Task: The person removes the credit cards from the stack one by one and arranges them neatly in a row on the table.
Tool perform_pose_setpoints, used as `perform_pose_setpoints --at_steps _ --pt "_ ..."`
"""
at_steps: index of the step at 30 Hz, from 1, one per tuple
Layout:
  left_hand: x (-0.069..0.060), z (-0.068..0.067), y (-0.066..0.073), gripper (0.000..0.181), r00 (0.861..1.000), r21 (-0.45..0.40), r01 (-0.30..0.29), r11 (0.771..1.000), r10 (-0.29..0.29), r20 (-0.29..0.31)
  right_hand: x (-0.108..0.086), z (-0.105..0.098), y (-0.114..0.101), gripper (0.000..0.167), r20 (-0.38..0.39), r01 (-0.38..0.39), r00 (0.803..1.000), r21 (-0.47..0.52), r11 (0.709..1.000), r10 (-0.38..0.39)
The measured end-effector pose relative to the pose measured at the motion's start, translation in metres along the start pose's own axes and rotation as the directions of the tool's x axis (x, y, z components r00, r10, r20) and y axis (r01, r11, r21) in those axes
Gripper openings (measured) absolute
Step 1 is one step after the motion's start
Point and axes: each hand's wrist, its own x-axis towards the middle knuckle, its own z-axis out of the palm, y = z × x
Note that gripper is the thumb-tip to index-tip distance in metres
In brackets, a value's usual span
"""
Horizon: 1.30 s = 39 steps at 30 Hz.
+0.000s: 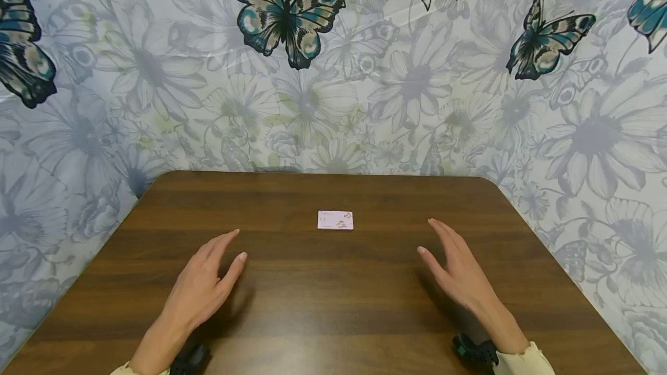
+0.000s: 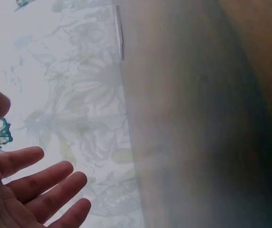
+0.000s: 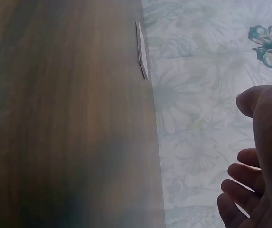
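Cream sleeves (image 1: 523,361) and black wrist-worn devices (image 1: 475,350) showed nearest, at the lower edge of the head view. Over the brown counter (image 1: 323,305), the left hand (image 1: 200,285) kept a wide grip, fingers extended; the right hand (image 1: 461,271) had a wide grip too, thumb apart. Between them, toward the far edge, a small pale pink card (image 1: 336,220) lay flat, apart from both. Butterflies patterned the floral backdrop (image 1: 333,103) beyond.
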Motion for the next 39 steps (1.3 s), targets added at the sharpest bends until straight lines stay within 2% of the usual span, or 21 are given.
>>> perform_pose_setpoints --at_steps 4,10,22,30,39 --pt "0.008 0.000 0.001 0.050 1.000 -0.048 0.006 0.999 -0.006 -0.002 0.007 0.001 0.000 0.063 0.011 0.003 1.000 0.024 1.000 -0.003" --pt "0.025 0.005 0.002 0.042 1.000 -0.116 -0.028 0.993 0.028 0.003 0.018 0.005 -0.001 0.062 0.039 -0.006 0.999 0.052 0.999 0.004" --pt "0.057 0.024 0.009 0.041 0.998 -0.199 -0.027 0.980 0.039 0.057 0.037 0.013 -0.002 0.055 0.014 0.033 0.999 0.075 0.997 -0.034" --pt "0.069 0.039 0.009 0.037 0.997 -0.251 -0.018 0.968 0.038 0.074 0.050 0.026 -0.006 0.053 0.028 0.039 0.999 0.119 0.992 -0.043" --pt "0.085 0.059 0.018 0.040 0.994 -0.308 -0.001 0.951 0.034 0.104 0.063 0.041 -0.012 0.053 0.055 0.033 0.998 0.162 0.986 -0.042"
